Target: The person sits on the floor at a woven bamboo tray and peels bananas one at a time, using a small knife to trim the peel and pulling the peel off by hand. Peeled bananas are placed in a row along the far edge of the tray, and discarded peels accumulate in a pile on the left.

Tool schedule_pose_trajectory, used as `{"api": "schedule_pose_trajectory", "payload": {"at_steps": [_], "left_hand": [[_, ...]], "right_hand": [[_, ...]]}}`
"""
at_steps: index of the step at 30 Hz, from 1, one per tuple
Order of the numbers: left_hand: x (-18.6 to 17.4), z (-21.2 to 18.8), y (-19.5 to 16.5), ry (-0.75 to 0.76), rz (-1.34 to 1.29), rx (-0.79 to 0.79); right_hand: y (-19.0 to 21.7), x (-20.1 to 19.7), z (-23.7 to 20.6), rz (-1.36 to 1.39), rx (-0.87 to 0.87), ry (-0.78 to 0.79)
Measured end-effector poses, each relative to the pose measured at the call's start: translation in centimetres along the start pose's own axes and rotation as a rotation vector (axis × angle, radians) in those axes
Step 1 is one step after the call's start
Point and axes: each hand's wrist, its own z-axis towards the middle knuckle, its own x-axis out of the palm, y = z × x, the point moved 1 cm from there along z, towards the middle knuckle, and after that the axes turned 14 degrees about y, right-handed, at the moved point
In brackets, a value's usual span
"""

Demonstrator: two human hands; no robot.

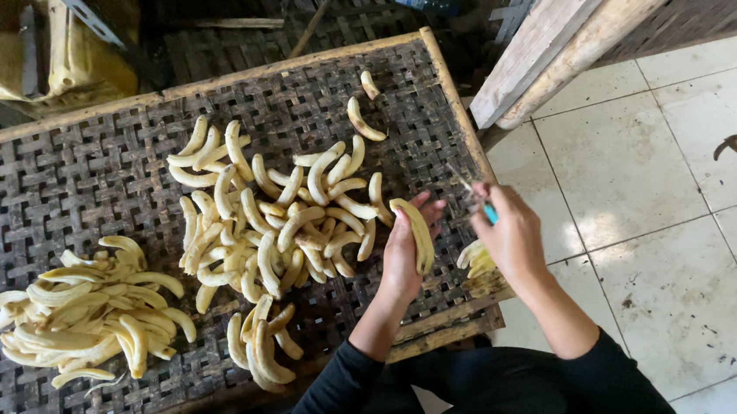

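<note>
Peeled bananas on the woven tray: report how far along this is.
Done: two heaps of peeled bananas lie on the woven tray, a big middle one and a near-left one. In hand: the left hand holds one peeled banana; the right hand grips a blue-handled knife. Left: no unpeeled bananas in view.

left hand (402, 252): palm up, fingers curled | right hand (511, 236): fisted, raised

One woven worktop (55, 182) carries three heaps of peeled bananas, too many to count singly: left heap (88, 312) at 8 o'clock, middle heap (276, 213), small heap (263, 343) at 6; two strays (365, 119) at 12.
</note>
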Motion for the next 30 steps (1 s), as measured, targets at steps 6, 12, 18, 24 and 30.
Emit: {"api": "schedule_pose_trajectory", "payload": {"at_steps": [6, 12, 18, 24, 30], "left_hand": [[-0.7, 1.5, 4.0, -0.104, -0.064, 0.036], [-1.3, 1.9, 6.9, -0.173, -0.016, -0.023], [-9.3, 4.7, 0.0, -0.668, 1.633, -0.203], [-9.2, 8.2, -3.3, -0.475, 1.96, -0.531], [-8.0, 9.3, -3.3, -0.355, 2.074, -0.599]], "right_hand": [[-3.0, 2.0, 1.2, 0.142, -0.012, 0.114], [-5.0, 5.9, 3.0, 0.651, 0.241, 0.6], [-7.6, 3.0, 6.5, -0.084, 0.157, 0.712], [-7.2, 3.3, 7.2, -0.126, -0.025, 0.842], [-6.7, 3.5, 6.6, -0.069, 0.113, 0.907]]}}
